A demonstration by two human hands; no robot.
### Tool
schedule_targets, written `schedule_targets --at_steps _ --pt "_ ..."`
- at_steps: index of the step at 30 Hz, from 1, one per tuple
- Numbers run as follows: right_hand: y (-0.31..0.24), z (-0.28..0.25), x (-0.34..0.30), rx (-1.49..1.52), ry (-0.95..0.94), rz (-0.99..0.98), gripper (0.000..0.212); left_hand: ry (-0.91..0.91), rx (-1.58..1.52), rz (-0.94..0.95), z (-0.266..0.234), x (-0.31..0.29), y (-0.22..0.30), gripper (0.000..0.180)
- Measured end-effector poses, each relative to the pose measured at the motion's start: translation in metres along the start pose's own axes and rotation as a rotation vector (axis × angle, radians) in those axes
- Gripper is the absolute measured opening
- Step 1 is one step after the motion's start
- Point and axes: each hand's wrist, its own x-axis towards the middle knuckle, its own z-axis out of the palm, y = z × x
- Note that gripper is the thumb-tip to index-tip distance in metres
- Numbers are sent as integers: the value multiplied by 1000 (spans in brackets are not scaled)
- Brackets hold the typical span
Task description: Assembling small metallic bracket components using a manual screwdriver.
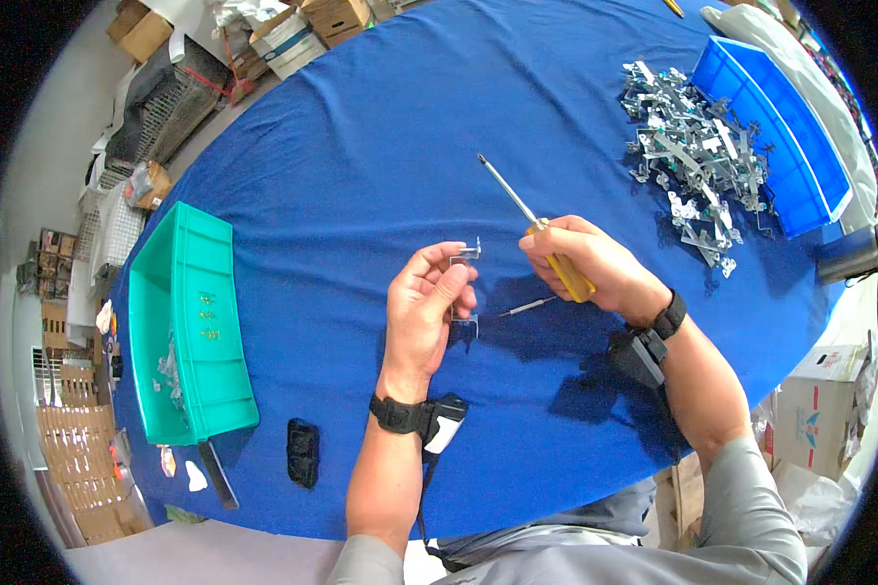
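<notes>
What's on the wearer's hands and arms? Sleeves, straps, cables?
Left hand and right hand: both bare, no gloves. Grey sleeves leave the forearms uncovered. Left wrist: black strap, black box with a pale panel, dark cord alongside the forearm. Right wrist: black strap, dark box.

There are two bins in all, one green bin (217, 366) and one blue bin (785, 146), plus one screwdriver (509, 188), one thin tool (529, 307) and one black tray (303, 453). One metal bracket (466, 253) is held; the heaped metal pieces (698, 156) are too many to count.
</notes>
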Motion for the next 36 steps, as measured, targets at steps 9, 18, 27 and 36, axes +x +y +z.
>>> schedule_targets --at_steps 9,18,27,36 --pt "-9 -6 -17 -471 -39 22 23 165 -117 -6 -7 3 7 18" --pt "-16 -14 -33 -1034 30 -167 26 135 -122 -37 -10 1 13 13" --pt "-7 -15 -32 -1106 161 -334 27 130 -106 45 -19 2 6 12" --pt "-1 -24 -26 -545 176 -243 27 150 -130 -57 -22 3 12 13"
